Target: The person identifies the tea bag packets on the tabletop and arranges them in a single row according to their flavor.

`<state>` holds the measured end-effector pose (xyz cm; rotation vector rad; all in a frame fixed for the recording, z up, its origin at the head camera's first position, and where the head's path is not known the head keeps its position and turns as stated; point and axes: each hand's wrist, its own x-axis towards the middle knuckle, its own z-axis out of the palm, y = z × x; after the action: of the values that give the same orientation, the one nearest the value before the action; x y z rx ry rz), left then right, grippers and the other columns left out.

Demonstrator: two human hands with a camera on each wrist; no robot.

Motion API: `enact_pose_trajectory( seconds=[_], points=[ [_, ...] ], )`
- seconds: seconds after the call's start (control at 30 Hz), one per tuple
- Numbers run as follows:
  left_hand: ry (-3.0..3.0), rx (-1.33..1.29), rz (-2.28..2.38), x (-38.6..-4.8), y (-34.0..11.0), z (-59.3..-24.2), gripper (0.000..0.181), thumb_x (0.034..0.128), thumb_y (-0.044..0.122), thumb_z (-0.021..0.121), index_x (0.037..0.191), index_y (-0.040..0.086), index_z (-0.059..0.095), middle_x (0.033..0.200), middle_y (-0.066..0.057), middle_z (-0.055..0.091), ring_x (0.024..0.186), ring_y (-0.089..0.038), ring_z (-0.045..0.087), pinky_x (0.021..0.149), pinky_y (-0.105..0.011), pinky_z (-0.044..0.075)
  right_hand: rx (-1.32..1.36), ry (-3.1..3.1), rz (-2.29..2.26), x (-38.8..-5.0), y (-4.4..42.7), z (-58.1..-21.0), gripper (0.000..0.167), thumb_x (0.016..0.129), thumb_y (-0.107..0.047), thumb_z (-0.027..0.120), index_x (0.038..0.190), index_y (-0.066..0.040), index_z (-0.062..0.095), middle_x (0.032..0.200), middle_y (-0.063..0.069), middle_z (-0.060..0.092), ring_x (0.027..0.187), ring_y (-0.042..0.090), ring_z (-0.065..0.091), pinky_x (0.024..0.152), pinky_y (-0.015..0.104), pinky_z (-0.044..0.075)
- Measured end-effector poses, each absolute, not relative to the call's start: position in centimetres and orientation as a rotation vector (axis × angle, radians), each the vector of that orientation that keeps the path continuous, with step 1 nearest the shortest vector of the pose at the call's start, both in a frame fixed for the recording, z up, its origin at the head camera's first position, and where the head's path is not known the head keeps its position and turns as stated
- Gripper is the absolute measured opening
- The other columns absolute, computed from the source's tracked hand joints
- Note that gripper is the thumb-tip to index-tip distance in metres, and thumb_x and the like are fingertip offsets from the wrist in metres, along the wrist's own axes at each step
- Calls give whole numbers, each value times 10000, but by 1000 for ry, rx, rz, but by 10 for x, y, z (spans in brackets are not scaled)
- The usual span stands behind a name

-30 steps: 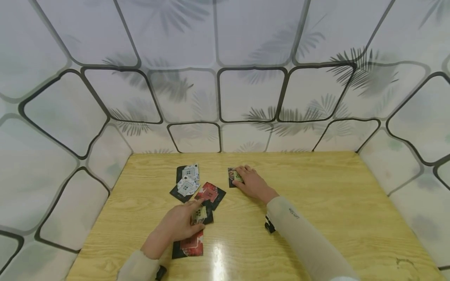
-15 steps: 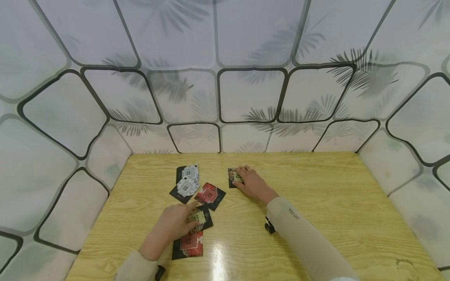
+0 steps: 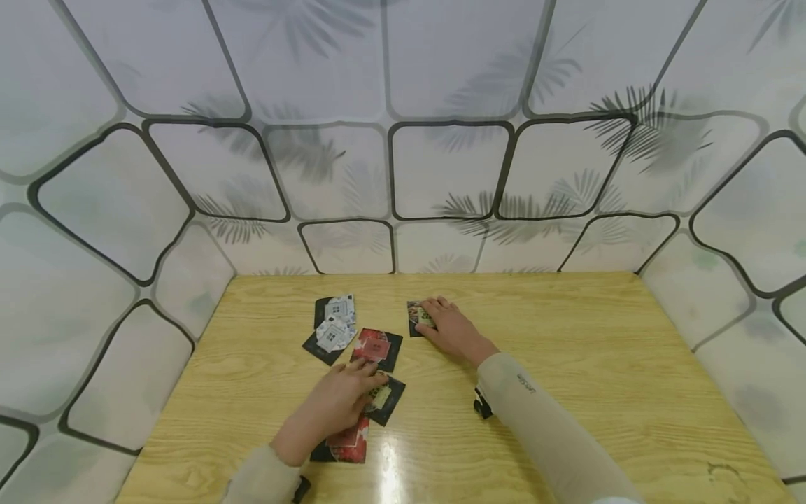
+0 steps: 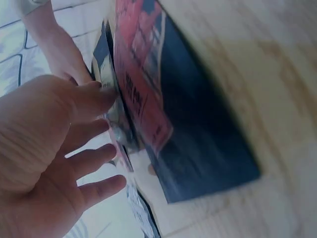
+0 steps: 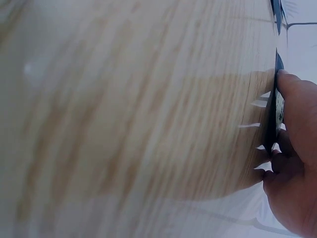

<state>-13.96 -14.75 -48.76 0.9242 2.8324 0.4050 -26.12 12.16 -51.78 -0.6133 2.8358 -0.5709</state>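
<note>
My left hand [image 3: 340, 399] rests its fingers on a small flat black packet with a yellow label [image 3: 392, 404]. In the left wrist view the fingers are spread and fairly straight, with the thumb over that packet's near edge. Below the hand lies a larger-looking red and black packet [image 3: 354, 448], partly covered by it. Another red and black packet [image 3: 376, 348] lies just beyond the fingertips. Farther right, my right hand [image 3: 455, 329] rests over a second yellow-labelled packet [image 3: 414, 320], hiding its right part; the right wrist view shows thumb and fingertips at its edges.
Two white and black packets [image 3: 340, 308] overlap at the far left of the group. All lie on a wood-grain table [image 3: 598, 364]. Patterned fabric walls [image 3: 447, 168] rise behind and at both sides.
My left hand has moved right, and the yellow-labelled packet under it has slid right and turned. The red packet beyond it has turned slightly. My right hand stays in place.
</note>
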Motion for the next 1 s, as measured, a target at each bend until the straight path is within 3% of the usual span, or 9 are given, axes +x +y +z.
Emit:
enact_pose_trajectory(
  seconds=[0.1,0.23,0.37,0.47,0.53,0.8,0.9,1.0],
  points=[
    [2872,930,339,-139,-143,-491,383,1030,101,664,1404,169,702,1504,-206,606,1393,-440,576,1077,-646,511,-624,2838,-580,-261,122,-518,660,1112,-407,521,1650,-66,347,1711,203,321,1623,409,209,1326,583,174],
    [3049,886,256,-135,-136,-494,335,1009,240,724,1316,106,740,1360,-167,714,1268,-375,675,1003,-569,575,-637,2833,-582,-261,123,-518,648,1114,-389,522,1644,-55,356,1706,217,324,1617,421,219,1321,591,180],
    [3213,731,164,-129,-127,-493,472,946,458,771,1189,53,778,1112,-120,799,1051,-305,746,834,-481,618,-633,2830,-562,-261,124,-519,655,1116,-408,511,1652,-73,342,1716,204,309,1624,407,206,1328,575,171],
    [3214,640,94,-126,-120,-492,591,904,554,777,1189,37,781,1063,-117,804,1005,-290,742,785,-464,609,-640,2835,-572,-261,124,-519,650,1114,-405,517,1646,-68,355,1710,211,319,1619,415,216,1323,583,181],
    [3178,631,76,-125,-117,-493,617,903,566,773,1229,42,773,1125,-127,798,1065,-301,737,823,-477,607,-648,2833,-577,-262,125,-519,651,1114,-406,517,1645,-65,356,1707,216,323,1618,419,217,1322,586,182],
    [2938,916,284,-126,-117,-493,439,1016,280,714,1429,137,677,1476,-77,659,1383,-377,602,1111,-624,493,-656,2831,-564,-262,127,-519,663,1118,-415,503,1654,-63,336,1713,217,308,1623,415,204,1325,578,176],
    [2847,1016,306,-130,-116,-493,458,1052,185,640,1508,172,607,1552,-48,596,1433,-382,554,1150,-643,454,-651,2831,-559,-262,128,-520,668,1116,-419,507,1655,-64,334,1715,216,304,1625,413,198,1327,575,174],
    [2808,1080,293,-136,-112,-494,562,1014,65,627,1556,193,552,1583,-24,564,1460,-374,528,1166,-649,437,-654,2828,-563,-262,128,-520,671,1116,-422,506,1656,-64,332,1716,214,302,1626,412,196,1328,573,172]
  ],
)
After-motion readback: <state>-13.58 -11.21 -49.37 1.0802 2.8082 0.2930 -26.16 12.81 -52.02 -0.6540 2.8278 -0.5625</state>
